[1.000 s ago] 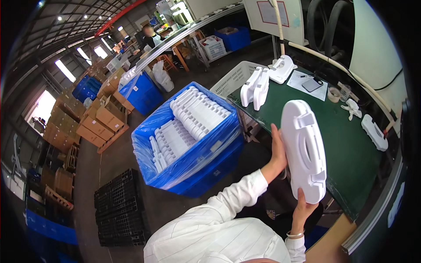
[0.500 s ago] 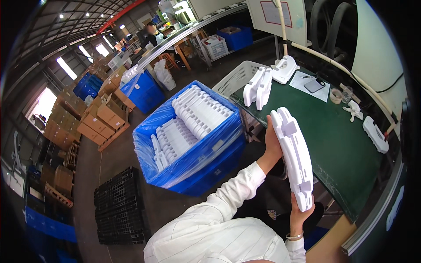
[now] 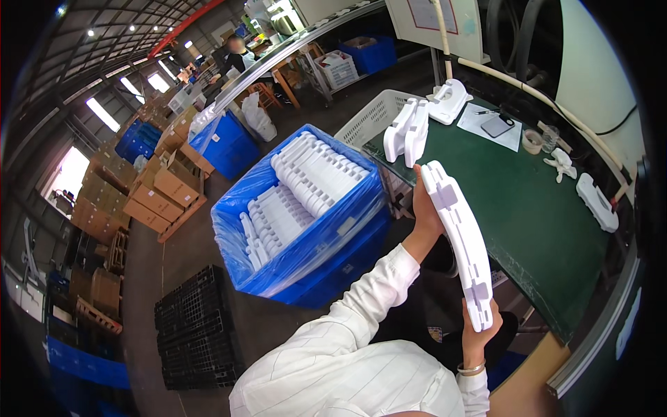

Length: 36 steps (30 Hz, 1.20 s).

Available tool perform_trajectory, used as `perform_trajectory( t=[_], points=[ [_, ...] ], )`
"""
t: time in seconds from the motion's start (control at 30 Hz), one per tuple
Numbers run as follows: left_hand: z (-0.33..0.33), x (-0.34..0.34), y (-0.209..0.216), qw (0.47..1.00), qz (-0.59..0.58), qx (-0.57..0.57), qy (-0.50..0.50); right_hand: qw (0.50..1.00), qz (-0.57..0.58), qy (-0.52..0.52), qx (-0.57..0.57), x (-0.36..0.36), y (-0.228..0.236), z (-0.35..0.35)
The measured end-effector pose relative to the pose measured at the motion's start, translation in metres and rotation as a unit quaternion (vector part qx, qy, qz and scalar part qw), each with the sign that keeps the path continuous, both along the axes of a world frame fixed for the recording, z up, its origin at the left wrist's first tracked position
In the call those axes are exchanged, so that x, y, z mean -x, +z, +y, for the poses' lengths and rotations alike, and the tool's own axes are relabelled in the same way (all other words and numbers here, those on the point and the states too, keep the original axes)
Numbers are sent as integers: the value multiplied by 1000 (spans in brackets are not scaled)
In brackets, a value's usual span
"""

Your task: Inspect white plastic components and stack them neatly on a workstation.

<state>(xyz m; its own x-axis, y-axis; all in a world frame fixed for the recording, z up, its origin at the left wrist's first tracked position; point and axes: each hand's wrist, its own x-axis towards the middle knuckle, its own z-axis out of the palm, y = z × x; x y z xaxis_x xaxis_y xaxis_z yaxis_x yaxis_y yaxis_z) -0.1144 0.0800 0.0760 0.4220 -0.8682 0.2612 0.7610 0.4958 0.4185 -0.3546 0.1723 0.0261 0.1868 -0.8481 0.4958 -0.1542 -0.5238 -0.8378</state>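
- Green tabletop (image 3: 535, 215), phone (image 3: 497, 126) on paper (image 3: 473, 124)
- White plastic piece (image 3: 465, 243) held tilted by the tabletop's edge
- Left hand (image 3: 426, 214): fingers grasping its upper half
- Right hand (image 3: 478, 335): fingers grasping its lower end

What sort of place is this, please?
It looks like a factory or packing workshop, judging by the blue bin full of rows of matching white parts, the brown cartons stacked on the left, and the green-topped workbench beside the held white part.
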Motion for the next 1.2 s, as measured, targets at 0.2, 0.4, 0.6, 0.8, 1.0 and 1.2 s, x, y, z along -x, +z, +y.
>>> perform_trajectory(
  t=[0.2,0.4,0.6,0.8,1.0,1.2],
  points=[
    [3,8,30,978,-106,-150,97,1000,-6,-19,17,0,1,-3],
    [8,-9,41,975,-163,-100,114,999,27,1,48,2,3,-7],
    [5,-7,38,977,-172,-100,79,999,19,-7,50,6,1,-3],
    [9,-18,58,980,-175,-59,79,997,49,3,62,9,8,-5],
    [6,-22,57,981,-164,-46,90,996,39,20,81,2,12,-4],
    [10,-22,61,985,-157,-21,72,995,42,36,88,2,19,-2]
  ],
)
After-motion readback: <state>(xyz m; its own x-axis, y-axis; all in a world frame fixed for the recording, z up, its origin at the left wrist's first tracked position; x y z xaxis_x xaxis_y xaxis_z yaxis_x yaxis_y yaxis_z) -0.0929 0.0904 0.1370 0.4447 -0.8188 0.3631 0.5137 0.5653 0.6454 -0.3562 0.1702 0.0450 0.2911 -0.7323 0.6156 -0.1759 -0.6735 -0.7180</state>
